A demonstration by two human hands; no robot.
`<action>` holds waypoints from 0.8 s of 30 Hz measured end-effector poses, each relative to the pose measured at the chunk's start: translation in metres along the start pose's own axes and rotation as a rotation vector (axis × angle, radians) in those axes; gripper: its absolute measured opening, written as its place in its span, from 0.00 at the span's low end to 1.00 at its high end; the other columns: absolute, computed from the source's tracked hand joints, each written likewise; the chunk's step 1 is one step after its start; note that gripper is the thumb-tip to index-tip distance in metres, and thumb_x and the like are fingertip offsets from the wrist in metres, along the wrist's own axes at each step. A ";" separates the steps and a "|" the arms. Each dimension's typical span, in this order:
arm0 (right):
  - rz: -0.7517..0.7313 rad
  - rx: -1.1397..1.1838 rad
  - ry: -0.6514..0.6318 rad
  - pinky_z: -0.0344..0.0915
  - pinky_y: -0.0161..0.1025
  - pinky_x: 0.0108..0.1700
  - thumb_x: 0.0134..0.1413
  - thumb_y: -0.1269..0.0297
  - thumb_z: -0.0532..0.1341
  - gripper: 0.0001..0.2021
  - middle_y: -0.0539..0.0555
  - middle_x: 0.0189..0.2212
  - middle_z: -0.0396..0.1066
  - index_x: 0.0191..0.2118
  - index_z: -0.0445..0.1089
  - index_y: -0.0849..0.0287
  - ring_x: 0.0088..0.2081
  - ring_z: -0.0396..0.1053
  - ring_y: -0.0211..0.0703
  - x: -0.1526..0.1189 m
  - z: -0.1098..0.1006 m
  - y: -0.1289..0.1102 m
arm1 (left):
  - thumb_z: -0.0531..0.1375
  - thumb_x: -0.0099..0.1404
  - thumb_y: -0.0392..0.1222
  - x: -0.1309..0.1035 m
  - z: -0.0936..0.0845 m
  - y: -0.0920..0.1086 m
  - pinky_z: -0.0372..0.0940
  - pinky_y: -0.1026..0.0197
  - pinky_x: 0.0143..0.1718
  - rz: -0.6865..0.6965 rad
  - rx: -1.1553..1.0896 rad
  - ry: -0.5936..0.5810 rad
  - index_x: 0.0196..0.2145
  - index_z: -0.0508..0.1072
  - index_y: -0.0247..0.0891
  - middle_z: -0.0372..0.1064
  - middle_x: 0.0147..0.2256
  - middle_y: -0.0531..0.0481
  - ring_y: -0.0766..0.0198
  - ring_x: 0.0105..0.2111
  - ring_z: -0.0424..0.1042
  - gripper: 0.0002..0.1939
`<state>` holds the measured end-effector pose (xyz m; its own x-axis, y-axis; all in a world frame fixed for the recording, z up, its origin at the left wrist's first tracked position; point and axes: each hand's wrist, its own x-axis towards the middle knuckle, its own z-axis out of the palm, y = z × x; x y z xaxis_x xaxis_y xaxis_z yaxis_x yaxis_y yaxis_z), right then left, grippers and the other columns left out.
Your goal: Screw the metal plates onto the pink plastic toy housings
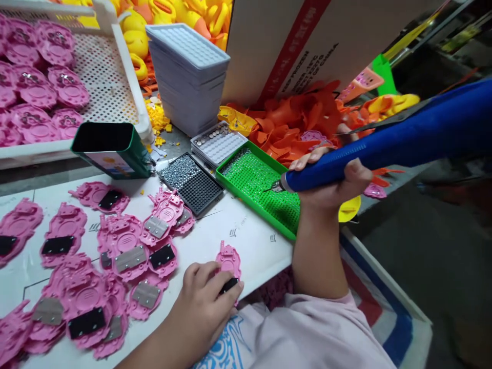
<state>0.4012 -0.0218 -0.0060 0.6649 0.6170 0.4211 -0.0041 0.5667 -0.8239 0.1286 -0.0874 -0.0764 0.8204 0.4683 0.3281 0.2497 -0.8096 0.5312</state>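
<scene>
My right hand (332,182) grips a blue electric screwdriver (326,166), its bit pointing left over a green perforated tray (255,200) with small screws in it. I cannot make out whether a screw sits on the bit. At the table's front edge, my left hand (211,294) holds a pink plastic housing (229,259) down on the white sheet. A black plate on that housing is partly hidden by the fingers. Left of this hand lie several like pink housings (125,241), some with black and some with grey metal plates screwed on.
Beside the green tray are a black screw tray (192,182) and a light tray of small discs (219,141). A stack of white trays (188,77), a dark green tin (111,148) and a white crate (130,97) stand behind. Orange parts (284,125) pile against a carton (277,46).
</scene>
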 end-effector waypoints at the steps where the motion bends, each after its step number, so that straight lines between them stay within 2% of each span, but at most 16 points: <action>1: -0.001 0.006 0.001 0.59 0.39 0.23 0.38 0.52 0.59 0.16 0.45 0.19 0.63 0.37 0.67 0.47 0.18 0.62 0.40 -0.001 -0.002 0.001 | 0.60 0.62 0.39 0.001 0.000 0.000 0.51 0.50 0.46 -0.006 -0.002 0.006 0.46 0.73 0.42 0.73 0.42 0.49 0.54 0.45 0.62 0.13; 5: 0.044 -0.014 0.025 0.60 0.40 0.22 0.36 0.51 0.60 0.17 0.45 0.18 0.64 0.37 0.68 0.47 0.18 0.62 0.40 0.000 -0.007 0.001 | 0.61 0.62 0.41 0.003 0.000 0.001 0.51 0.51 0.47 -0.030 -0.009 -0.002 0.45 0.74 0.43 0.74 0.42 0.50 0.55 0.45 0.64 0.12; 12: 0.109 0.000 -0.087 0.62 0.40 0.22 0.35 0.48 0.63 0.17 0.46 0.19 0.65 0.34 0.69 0.49 0.18 0.64 0.40 0.002 -0.009 0.006 | 0.60 0.63 0.40 0.003 0.000 0.001 0.52 0.51 0.48 -0.047 -0.022 -0.019 0.45 0.74 0.44 0.74 0.43 0.49 0.54 0.47 0.64 0.12; 18: 0.144 -0.001 -0.123 0.63 0.40 0.22 0.34 0.46 0.65 0.18 0.45 0.18 0.66 0.30 0.66 0.51 0.19 0.66 0.39 0.002 -0.009 0.013 | 0.58 0.65 0.39 0.001 -0.001 0.001 0.52 0.50 0.48 -0.033 0.011 -0.063 0.46 0.73 0.44 0.73 0.44 0.48 0.54 0.47 0.64 0.12; 24: 0.143 0.032 -0.160 0.63 0.39 0.21 0.35 0.48 0.65 0.17 0.46 0.18 0.68 0.27 0.64 0.54 0.18 0.66 0.38 0.002 -0.013 0.018 | 0.59 0.64 0.41 0.002 0.001 0.002 0.53 0.50 0.47 -0.019 0.016 -0.005 0.45 0.74 0.44 0.74 0.42 0.48 0.54 0.46 0.64 0.11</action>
<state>0.4121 -0.0174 -0.0247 0.5288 0.7695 0.3581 -0.1152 0.4831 -0.8680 0.1307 -0.0881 -0.0757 0.8180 0.4821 0.3139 0.2737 -0.8060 0.5248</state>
